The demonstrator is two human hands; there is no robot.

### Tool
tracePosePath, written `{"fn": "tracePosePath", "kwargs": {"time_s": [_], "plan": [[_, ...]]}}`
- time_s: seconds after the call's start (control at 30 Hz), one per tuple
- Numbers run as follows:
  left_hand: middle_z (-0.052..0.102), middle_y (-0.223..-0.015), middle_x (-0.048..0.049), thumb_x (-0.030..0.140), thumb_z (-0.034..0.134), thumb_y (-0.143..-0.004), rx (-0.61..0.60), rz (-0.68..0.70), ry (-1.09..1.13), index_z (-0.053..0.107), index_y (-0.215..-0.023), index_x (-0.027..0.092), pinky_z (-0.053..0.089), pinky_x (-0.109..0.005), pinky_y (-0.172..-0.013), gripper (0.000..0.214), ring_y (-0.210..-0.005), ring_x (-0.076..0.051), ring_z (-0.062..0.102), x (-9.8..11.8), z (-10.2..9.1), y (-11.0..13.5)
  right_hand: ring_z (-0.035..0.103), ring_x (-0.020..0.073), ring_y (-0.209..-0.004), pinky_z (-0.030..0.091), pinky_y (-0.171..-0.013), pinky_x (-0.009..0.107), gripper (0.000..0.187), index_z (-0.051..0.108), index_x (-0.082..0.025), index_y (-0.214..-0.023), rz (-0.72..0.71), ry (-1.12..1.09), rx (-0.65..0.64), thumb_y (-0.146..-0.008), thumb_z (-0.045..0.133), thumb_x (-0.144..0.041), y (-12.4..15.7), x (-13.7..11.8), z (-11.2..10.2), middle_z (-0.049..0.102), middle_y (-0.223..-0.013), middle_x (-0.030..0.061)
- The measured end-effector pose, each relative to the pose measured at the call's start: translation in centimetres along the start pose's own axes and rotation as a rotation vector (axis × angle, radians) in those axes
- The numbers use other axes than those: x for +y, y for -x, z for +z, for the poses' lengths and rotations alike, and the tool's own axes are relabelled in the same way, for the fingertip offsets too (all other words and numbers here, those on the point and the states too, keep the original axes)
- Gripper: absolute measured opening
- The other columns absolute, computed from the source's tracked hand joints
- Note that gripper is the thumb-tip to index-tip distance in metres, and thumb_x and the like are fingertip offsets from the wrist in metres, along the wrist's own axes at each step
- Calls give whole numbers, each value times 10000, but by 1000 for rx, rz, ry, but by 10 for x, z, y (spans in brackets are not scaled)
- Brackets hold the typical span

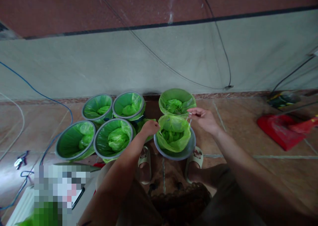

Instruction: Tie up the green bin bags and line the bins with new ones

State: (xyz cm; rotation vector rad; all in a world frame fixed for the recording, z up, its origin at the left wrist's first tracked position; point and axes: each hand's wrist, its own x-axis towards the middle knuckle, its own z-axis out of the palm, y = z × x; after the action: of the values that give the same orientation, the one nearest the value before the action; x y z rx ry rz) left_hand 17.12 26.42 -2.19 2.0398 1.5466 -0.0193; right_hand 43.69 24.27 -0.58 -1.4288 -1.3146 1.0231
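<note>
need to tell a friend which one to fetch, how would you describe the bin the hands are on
At the foot of the grey wall, six round bins lined in green stand on the tiled floor. Look for the bin nearest the person, between the sandalled feet, where left hand and right hand pinch its bag. Only its bag is bunched up above the grey rim.

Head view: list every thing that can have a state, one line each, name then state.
near bin: upright between the feet.
near bag: mouth drawn in off the bin's rim, held at both sides.
left hand: grip pinched on the near bag's left edge.
right hand: grip pinched at the near bag's right edge.
back bin: upright, liner folded over the rim.
four left bins: upright, lined, slack bunched inside.
red dustpan: lying on the floor.
</note>
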Motion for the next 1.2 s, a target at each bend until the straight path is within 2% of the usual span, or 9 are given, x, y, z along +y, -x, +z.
{"fn": "tracePosePath", "kwargs": {"time_s": [0.13,0.3,0.43,0.53,0.63,0.77,0.9,1.07,1.2], "plan": [[684,-683,-19,270,536,-819,90,63,208,766,-807,128,437,-217,-673,271,-701,-135,590,3,-6,-1,583,141,-696,470,-714,301,305,691,-188,-885,15,-45,-1,-649,723,-378,2,-4,2,660,-735,7],[705,-830,-46,354,628,-792,114,286,724,745,-833,122,467,-245,-759,263,-788,-145,607,19,-22,4,559,113,-605,467,-641,286,308,668,-204,-917,135,-291,-52,-662,731,-364,7,-23,7,618,-711,-22],[691,-980,-67,391,727,-736,72,441,1095,735,-809,133,449,-295,-895,269,-932,-164,615,37,-35,11,422,63,-483,374,-496,227,353,656,-200,-974,194,-353,-230,-668,751,-346,13,-32,21,550,-636,-60],[688,-1023,-71,409,766,-709,32,453,1213,735,-801,135,432,-315,-932,291,-987,-175,610,47,-34,12,444,72,-512,343,-469,210,360,635,-201,-1003,124,-245,-394,-698,746,-357,18,-29,40,562,-660,-58],[691,-1032,-79,437,779,-694,-10,432,1249,728,-812,125,449,-315,-894,338,-954,-177,618,52,-25,9,421,74,-496,323,-453,214,248,627,-185,-835,50,-118,-460,-769,680,-418,22,-23,57,513,-603,-60],[688,-906,-52,483,733,-741,-11,380,1285,688,-911,118,473,-288,-797,405,-801,-137,612,51,-13,3,374,60,-452,283,-434,220,362,596,-171,-696,95,-130,-406,-768,657,-519,21,-28,64,494,-567,-52],[665,-868,-37,473,618,-842,8,337,1273,622,-949,130,470,-285,-843,359,-819,-129,612,46,2,0,329,45,-447,256,-426,212,359,603,-178,-749,176,-418,-340,-719,730,-512,15,-45,51,502,-601,-49],[666,-826,-43,327,490,-911,-176,407,894,631,-908,139,465,-261,-824,236,-805,-128,606,46,18,3,256,41,-455,258,-419,202,316,623,-203,-799,182,-602,-159,-673,789,-439,5,-52,25,447,-603,-58],[616,-674,3,259,435,-902,-36,269,695,642,-817,142,440,-214,-659,253,-625,-94,529,46,21,-2,287,48,-458,277,-416,212,335,639,-216,-850,160,-485,-92,-679,762,-477,-1,-42,12,502,-651,-41]]}}
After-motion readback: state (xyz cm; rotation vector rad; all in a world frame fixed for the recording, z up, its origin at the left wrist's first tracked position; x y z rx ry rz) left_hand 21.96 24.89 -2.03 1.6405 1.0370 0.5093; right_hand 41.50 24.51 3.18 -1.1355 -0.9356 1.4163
